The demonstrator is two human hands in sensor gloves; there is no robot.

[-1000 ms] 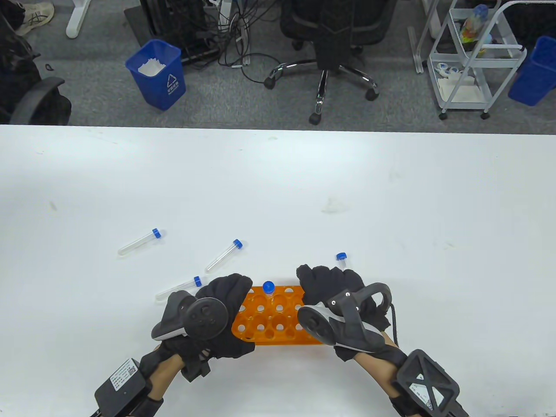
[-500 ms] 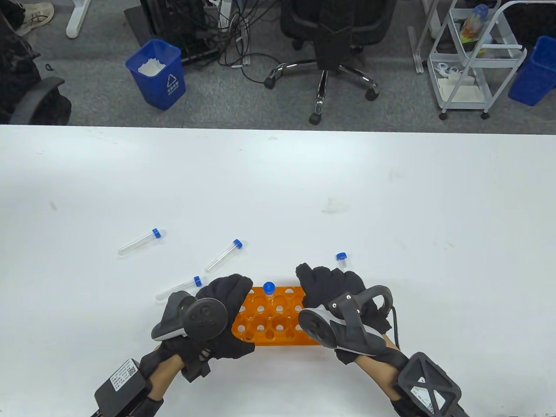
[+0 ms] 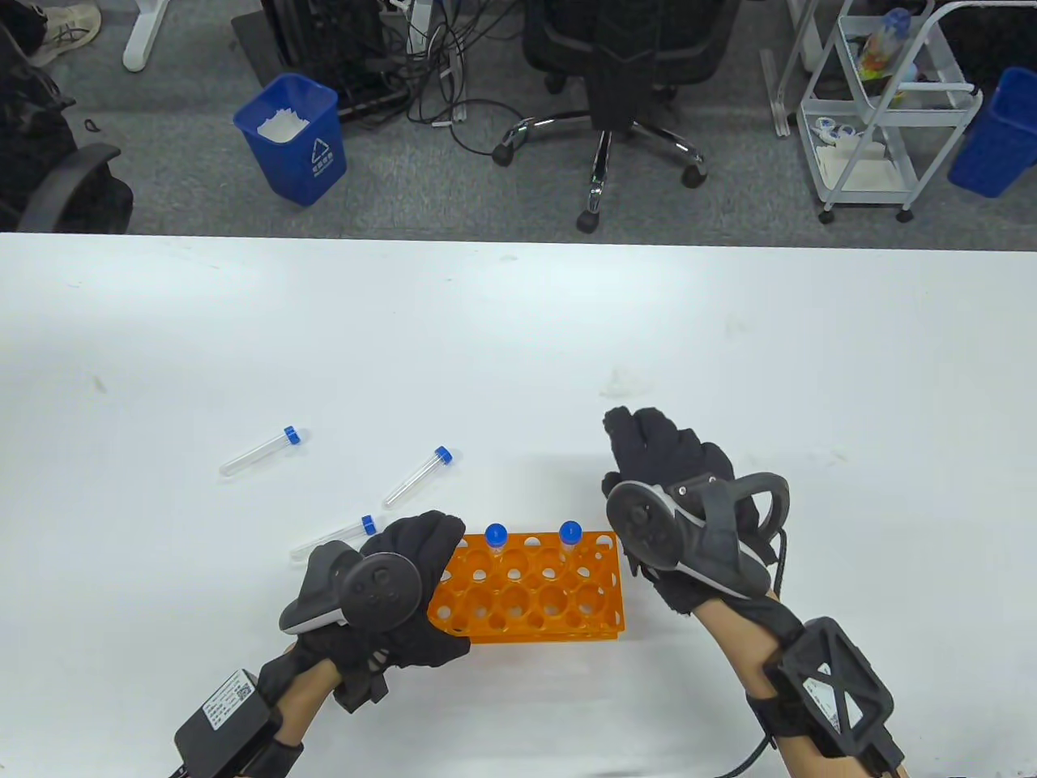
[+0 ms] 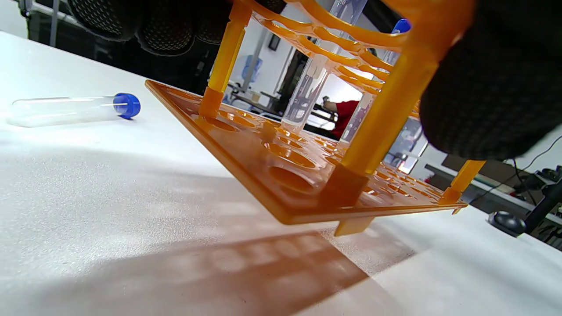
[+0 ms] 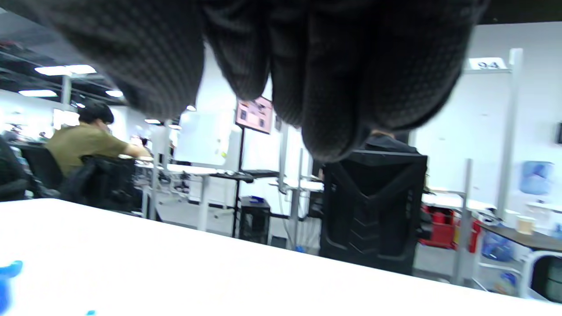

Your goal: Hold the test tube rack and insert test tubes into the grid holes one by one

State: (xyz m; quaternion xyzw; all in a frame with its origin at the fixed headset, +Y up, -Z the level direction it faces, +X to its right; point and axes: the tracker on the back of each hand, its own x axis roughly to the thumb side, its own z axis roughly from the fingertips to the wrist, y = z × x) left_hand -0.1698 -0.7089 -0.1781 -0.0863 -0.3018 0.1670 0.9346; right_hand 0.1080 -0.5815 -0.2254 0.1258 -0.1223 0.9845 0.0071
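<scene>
Left hand (image 3: 405,583) grips the rack (image 3: 535,592) at its 9 o'clock end, steadying it. Right hand (image 3: 689,502), at 2 o'clock, holds nothing; fingers loosely curled.

I can read "94" on a white sign (image 5: 487,64) topping a post; the blue bin's (image 3: 293,138) print is illegible.

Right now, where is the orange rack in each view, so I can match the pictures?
Table view: orange rack at bottom centre, its left end held by the left hand.
Left wrist view: it fills the middle and upper right, tilted off the table.
Right wrist view: not in it.
Shared landmark: the lying tube beside the rack.
</scene>
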